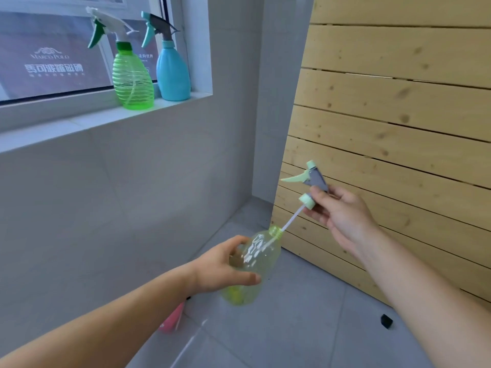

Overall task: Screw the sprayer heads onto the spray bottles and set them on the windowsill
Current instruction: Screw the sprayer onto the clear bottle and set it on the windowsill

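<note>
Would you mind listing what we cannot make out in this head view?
- Pink object on the floor: mostly hidden behind the left forearm, so unidentifiable.
- Bottom of the yellow-green bottle: blurred, partly covered by the left hand.
- Sprayer head: its rear is covered by the right hand.
- Small black object on the floor: too small to tell.

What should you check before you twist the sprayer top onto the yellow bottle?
1. Left hand grips the yellow-green bottle: ok.
2. Right hand holds the sprayer head: ok.
3. Dip tube tip inside the bottle neck: ok.
4. Collar seated on the neck: not ok, apart from it.
5. Collar lined up straight with the neck: cannot tell.
6. Room on the windowsill beside the green bottle: ok.
</note>
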A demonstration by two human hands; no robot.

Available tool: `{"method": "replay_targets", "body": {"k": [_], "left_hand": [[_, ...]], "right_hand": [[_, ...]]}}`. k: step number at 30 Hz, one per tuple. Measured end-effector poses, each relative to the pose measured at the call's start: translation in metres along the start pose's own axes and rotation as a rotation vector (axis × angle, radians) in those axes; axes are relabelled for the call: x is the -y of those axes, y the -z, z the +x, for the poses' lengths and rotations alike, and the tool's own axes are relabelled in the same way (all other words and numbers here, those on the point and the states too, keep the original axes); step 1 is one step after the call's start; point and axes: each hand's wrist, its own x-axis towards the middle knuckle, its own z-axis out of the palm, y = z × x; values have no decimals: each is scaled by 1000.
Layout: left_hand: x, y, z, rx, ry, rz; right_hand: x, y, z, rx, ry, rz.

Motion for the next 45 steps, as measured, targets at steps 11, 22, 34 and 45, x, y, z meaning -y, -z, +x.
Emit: {"method": "replay_targets", "body": {"k": [11,22,34,45], "left_hand": [[-6,-13,9,46,-61,-174],[-14,-11,5,84,-86,-242],[-15,-14,4,125,-93,-249],[-19,-11,3,119,-87,-261]], "right_hand": [[-21,-9,-10,233,6,-288],[-24,2,-2,395,-24,-255],[-16,9,0,509,-37,-356],[-26,-4,-4,394,-6,-312]]}}
